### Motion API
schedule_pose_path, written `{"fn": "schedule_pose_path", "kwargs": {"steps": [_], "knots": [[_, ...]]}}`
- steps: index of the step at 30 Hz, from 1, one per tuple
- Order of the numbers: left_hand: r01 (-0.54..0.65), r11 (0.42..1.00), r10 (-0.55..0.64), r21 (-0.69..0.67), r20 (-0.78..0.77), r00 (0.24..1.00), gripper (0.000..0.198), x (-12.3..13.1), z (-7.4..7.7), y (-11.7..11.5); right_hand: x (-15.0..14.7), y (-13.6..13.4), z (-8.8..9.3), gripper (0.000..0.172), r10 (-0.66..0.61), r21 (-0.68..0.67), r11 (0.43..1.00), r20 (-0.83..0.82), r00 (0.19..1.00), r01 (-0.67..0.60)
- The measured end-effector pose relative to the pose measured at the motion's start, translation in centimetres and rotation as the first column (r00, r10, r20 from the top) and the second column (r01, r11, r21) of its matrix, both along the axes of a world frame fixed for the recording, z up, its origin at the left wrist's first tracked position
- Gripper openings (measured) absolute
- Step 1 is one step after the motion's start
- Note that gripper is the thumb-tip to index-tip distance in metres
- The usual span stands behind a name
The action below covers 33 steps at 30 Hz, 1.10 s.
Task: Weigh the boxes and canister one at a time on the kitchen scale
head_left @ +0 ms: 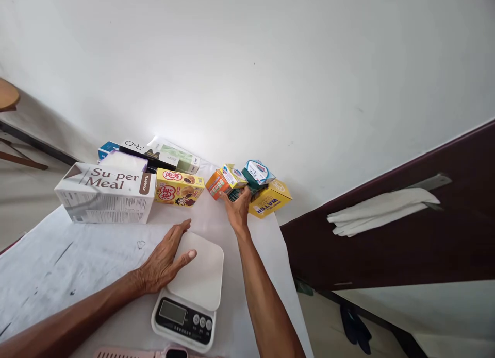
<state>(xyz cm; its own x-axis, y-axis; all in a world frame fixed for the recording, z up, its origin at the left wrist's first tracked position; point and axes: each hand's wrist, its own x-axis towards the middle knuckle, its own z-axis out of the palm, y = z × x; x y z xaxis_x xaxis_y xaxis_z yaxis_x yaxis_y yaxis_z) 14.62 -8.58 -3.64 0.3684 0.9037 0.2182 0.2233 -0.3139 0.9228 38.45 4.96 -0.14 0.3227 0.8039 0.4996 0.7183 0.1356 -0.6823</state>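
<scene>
pink watch [176, 353]; right hand [238, 209] beside "water" box [273, 197]

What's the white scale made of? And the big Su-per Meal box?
The scale looks like hard plastic: smooth, fairly matte and white on top, with rounded corners. The Su-per Meal box is probably smooth cardboard, with flat printed sides and crisp, straight edges. Any coating is hard to tell.

The white-draped bench [104, 250] carries a scale [203, 268], pink watch [127, 353], Su-per Meal box [108, 198], yellow snack box [180, 188] and yellow WATER box [275, 197].
</scene>
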Motion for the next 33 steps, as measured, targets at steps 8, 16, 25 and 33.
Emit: {"fn": "schedule_pose_path", "kwargs": {"steps": [8,16,25,33], "knots": [[0.002,1.000,-0.002,-0.013,-0.012,1.000,0.065,0.1,-0.1,0.3,-1.2,2.6,1.2,0.069,-0.258,0.023,0.965,-0.085,0.962,0.261],[-0.014,0.999,0.014,-0.031,0.015,1.000,0.058,-0.1,0.5,0.7,-1.5,3.6,2.1,0.063,-0.239,-0.031,0.971,-0.129,0.962,0.237],[-0.024,1.000,0.024,-0.018,0.034,0.999,0.053,-0.1,0.5,0.7,-0.2,-1.6,4.6,0.064,-0.092,-0.098,0.992,-0.194,0.977,0.074],[-0.058,0.993,0.066,-0.106,0.072,0.995,0.055,-0.4,1.0,0.9,0.1,-17.7,3.9,0.073,0.092,-0.282,0.936,-0.383,0.919,-0.211]]}}
